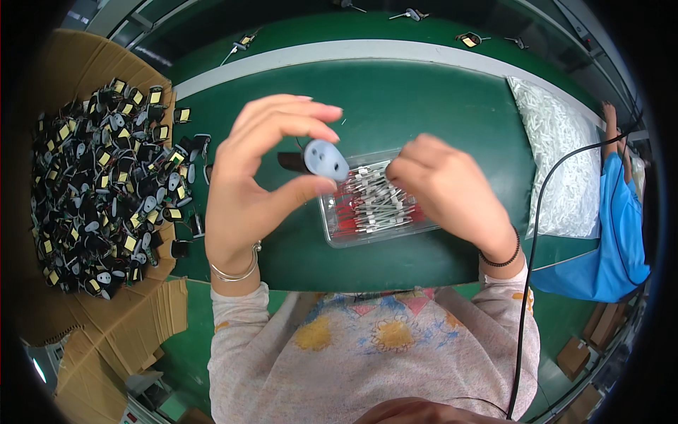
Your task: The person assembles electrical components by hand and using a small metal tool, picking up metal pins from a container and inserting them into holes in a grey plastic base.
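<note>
My left hand [244, 177] is closed around a small grey oval part [327, 161] with dark holes in its face and a black piece behind it. The thumb supports it from below, and the upper fingers curve over it. To the right, my right hand [452, 180] hovers over a clear plastic tray [346, 242], its fingertips pinched together and slightly blurred. Whatever sits in that pinch is hidden. Inside the tray lie many thin white and red wire leads [381, 201], bundled side by side. The tray rests on the green work table [296, 254].
At left, a cardboard box [166, 85] is heaped with similar black-and-grey parts, some spilling onto the table. A clear bag of white pieces [558, 155] lies at right, near a hanging black cable [534, 205]. Parts sit on the far green belt [304, 28]. Another person's blue garment [614, 233] shows at right.
</note>
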The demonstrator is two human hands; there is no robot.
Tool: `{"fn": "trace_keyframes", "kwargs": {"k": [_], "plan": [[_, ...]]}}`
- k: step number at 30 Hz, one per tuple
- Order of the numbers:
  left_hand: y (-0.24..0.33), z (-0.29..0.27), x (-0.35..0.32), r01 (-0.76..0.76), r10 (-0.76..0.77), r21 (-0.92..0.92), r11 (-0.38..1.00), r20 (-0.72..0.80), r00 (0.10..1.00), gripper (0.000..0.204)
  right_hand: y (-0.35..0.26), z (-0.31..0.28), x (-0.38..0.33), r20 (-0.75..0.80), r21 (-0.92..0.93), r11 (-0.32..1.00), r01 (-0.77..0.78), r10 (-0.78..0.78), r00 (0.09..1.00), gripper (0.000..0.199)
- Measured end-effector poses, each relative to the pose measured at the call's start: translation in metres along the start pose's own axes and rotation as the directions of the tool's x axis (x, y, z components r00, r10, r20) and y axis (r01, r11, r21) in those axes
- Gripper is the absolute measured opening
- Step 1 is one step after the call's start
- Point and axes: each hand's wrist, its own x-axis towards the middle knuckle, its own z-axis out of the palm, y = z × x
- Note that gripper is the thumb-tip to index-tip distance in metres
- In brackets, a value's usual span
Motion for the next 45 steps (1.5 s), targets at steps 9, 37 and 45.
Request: {"fn": "trace_keyframes", "kwargs": {"k": [9,37,45], "plan": [[0.005,0.032,0.000,0.057,-0.004,-0.162,0.985,0.310,0.951,0.036,-0.014,-0.039,-0.005,-0.387,-0.043,0.999,-0.007,-0.010,0.922,0.019],[0.012,0.058,-0.007,-0.092,0.068,-0.338,0.937,-0.080,0.994,0.041,-0.024,-0.032,-0.025,-0.611,0.640,0.706,0.301,0.231,0.757,0.023],[0.014,0.061,-0.009,-0.188,0.148,-0.252,0.949,-0.167,0.975,0.036,-0.023,-0.041,-0.023,-0.521,0.600,0.776,0.193,0.196,0.831,0.021]]}}
